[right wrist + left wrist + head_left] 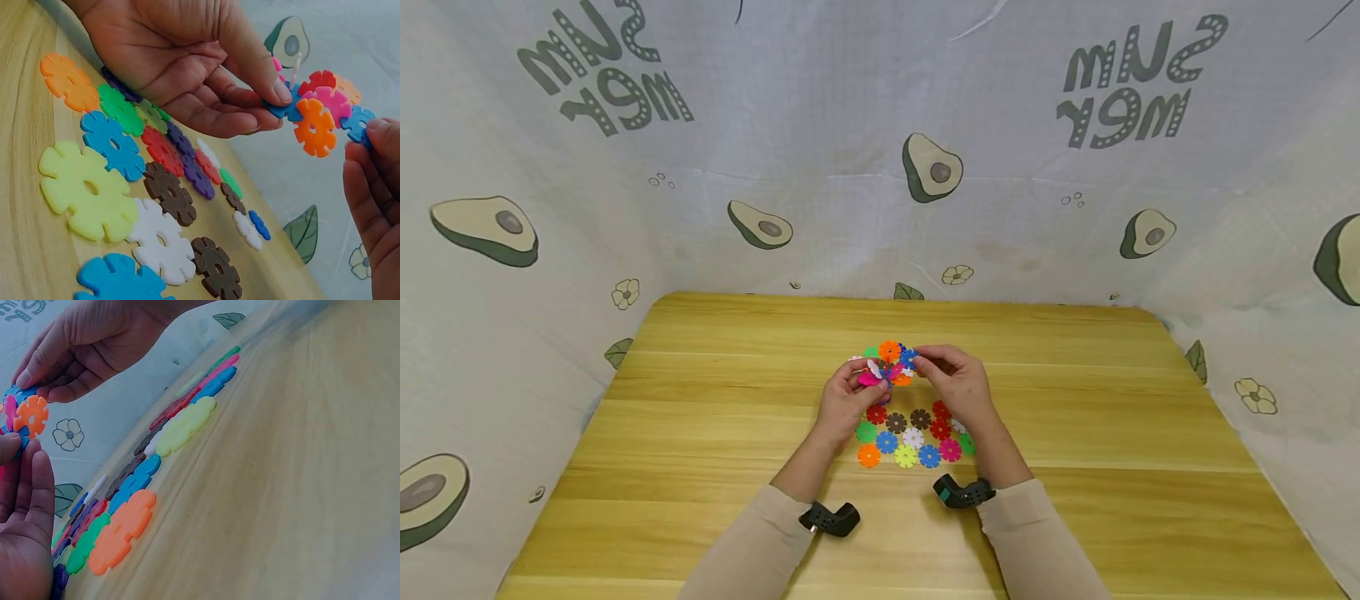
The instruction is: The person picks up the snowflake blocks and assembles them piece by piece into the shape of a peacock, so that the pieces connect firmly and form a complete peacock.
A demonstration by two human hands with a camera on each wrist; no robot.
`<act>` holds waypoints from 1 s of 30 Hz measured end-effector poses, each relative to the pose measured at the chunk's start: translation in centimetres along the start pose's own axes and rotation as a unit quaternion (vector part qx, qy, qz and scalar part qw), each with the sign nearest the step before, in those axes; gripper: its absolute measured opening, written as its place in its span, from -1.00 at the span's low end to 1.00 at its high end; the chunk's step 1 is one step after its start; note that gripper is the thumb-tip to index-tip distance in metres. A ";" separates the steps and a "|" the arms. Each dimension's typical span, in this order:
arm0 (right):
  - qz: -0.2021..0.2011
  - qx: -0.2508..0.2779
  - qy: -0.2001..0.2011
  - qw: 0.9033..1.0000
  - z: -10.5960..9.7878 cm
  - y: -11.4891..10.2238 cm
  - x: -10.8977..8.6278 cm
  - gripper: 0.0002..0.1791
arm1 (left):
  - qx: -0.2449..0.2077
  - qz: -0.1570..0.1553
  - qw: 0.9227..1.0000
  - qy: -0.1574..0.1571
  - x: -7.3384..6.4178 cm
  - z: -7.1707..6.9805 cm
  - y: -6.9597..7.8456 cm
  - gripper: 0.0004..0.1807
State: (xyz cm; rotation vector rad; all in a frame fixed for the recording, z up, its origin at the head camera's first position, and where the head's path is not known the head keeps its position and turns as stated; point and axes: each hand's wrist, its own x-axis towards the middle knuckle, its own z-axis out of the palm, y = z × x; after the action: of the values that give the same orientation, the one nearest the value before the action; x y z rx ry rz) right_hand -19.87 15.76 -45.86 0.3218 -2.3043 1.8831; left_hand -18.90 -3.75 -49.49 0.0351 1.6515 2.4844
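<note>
Above the tabletop, both hands hold a cluster of joined plastic snowflake discs in orange, magenta, red, white and blue. My left hand (841,407) pinches a blue disc (287,107) on one side of the cluster between thumb and fingers. On the opposite side my right hand (961,390) pinches another blue disc (358,124), which meets a magenta disc (330,105). Whether their slots are fully joined I cannot tell. An orange disc (314,128) hangs at the cluster's lower edge. The fingers hide part of the cluster.
Below the hands, loose snowflake discs lie flat in rows on the wooden table (737,375), among them a yellow disc (906,456), an orange disc (868,455) and a white disc (913,437). An avocado-print cloth (850,242) hangs behind and at the sides.
</note>
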 end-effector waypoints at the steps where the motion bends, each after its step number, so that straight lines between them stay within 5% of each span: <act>1: -0.001 -0.002 0.003 1.000 0.0 0.0 0.0 -0.77 | 0.000 0.001 1.000 0.000 0.0 0.0 0.0 -0.58; 19: 0.015 -0.008 0.018 1.000 1.1 0.9 0.1 -0.70 | -0.009 0.014 0.999 0.033 0.2 -0.2 0.2 -0.54; 22: 0.043 -0.058 0.016 0.997 1.5 1.6 0.2 -0.66 | -0.022 0.022 0.999 0.043 0.3 -0.1 0.1 -0.55; 25: 0.054 -0.171 -0.017 0.984 1.9 2.5 0.1 -0.64 | -0.030 0.027 0.998 0.054 0.3 -0.1 0.2 -0.57; 30: 0.006 -0.322 -0.078 0.943 2.5 3.2 -0.1 -0.63 | -0.048 0.026 0.997 0.057 0.4 -0.3 0.2 -0.62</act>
State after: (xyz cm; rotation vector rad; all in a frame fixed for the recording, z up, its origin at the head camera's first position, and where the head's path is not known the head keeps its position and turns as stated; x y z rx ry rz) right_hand -20.52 13.92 -49.44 0.3710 -2.8574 1.0306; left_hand -19.31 -4.03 -49.39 -0.0774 1.5892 2.6480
